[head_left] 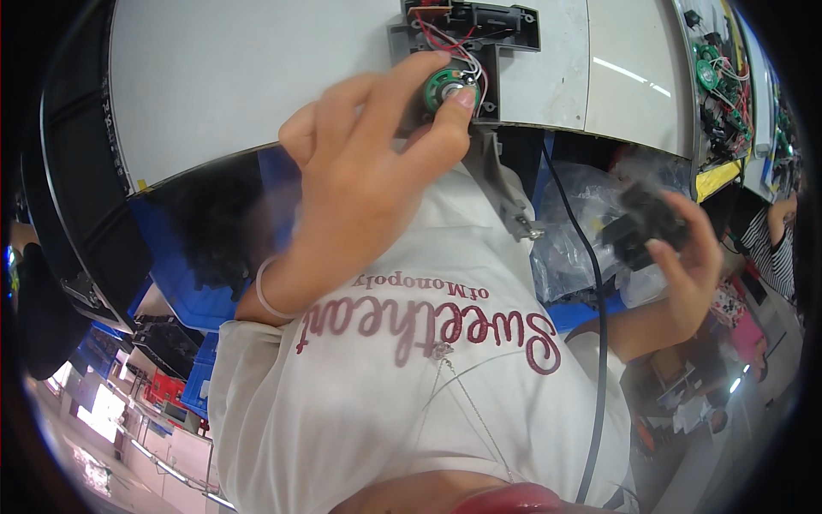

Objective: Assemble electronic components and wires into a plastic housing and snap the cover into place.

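Observation:
At the table's front edge lies a grey plastic housing [491, 64], its inside facing up. Red and white wires [467, 56] run through it to a small round speaker [437, 83] with a green rim. The index finger and thumb of my left hand [368, 163] are closed on this speaker from both sides, over the housing. A narrow grey arm of the housing [492, 171] juts past the table edge toward my shirt. Off to the right, below table height, my right hand [693, 257] grips a dark block-shaped plastic part [638, 231]; motion blurs its details.
The white table [257, 77] spans the top. On the right, a tray [717, 182] with a yellow edge holds green speakers and wires [719, 86]. A black cable [599, 343] hangs before me, near clear plastic bags [569, 214]. Blue bin [184, 295] at left; another person's striped sleeve [775, 253] far right.

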A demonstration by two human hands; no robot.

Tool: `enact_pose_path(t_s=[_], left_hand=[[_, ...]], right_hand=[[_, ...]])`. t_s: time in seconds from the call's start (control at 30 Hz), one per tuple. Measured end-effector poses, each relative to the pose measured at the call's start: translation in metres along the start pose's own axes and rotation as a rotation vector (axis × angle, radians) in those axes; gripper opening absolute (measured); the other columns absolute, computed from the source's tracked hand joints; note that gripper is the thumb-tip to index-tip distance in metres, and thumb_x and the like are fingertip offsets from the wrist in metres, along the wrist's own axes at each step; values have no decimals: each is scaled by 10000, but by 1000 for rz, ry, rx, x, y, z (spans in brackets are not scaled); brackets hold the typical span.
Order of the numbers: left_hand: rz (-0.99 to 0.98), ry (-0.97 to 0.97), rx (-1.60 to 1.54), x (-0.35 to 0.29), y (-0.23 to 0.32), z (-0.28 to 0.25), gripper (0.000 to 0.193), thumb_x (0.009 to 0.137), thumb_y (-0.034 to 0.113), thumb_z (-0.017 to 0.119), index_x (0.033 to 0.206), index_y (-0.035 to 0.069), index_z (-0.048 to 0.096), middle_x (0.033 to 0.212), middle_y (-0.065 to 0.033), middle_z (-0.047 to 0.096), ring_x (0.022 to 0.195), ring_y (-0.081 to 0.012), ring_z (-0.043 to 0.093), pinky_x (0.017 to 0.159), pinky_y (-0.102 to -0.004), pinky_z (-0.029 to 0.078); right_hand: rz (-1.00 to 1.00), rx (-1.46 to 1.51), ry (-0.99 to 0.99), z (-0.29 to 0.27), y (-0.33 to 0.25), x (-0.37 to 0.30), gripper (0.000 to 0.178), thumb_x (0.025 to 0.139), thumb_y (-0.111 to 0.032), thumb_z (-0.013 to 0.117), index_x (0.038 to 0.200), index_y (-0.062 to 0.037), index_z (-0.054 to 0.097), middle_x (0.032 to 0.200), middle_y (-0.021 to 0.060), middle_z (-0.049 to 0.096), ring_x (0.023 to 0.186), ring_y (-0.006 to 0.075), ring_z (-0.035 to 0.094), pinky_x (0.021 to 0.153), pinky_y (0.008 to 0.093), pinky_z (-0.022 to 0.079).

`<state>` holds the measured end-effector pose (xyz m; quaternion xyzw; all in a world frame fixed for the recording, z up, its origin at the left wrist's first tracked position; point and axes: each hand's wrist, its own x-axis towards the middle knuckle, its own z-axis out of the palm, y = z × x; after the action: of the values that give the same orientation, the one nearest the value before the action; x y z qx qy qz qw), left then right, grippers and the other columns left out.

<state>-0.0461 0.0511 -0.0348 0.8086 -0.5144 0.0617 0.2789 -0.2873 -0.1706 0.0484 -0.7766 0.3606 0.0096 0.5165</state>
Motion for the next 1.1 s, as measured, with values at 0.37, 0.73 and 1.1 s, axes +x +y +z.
enact_pose_path(t_s=[0.37,0.73,1.1], left_hand=[[2,-61,-33,6,2,-6,347,714,82,729,1044,182,699,1210,59,637,957,-152,514,848,-292,263],[-4,-84,-68,6,0,-4,333,738,82,706,1052,192,695,1222,48,631,952,-164,500,855,-295,264],[-6,-4,-83,2,-2,3,336,731,76,688,1030,227,714,1318,-4,565,994,-164,486,843,-288,272]], right_hand=[[-851,-925,643,66,-34,104,486,699,73,713,1135,-141,698,1014,62,669,831,183,642,687,284,528],[-479,-722,92,63,-53,104,683,697,-186,787,1338,-199,552,1281,65,508,949,225,541,812,356,471],[-638,-916,279,89,-92,106,384,755,-194,761,1068,-1,649,1079,140,552,882,238,579,751,354,472]])
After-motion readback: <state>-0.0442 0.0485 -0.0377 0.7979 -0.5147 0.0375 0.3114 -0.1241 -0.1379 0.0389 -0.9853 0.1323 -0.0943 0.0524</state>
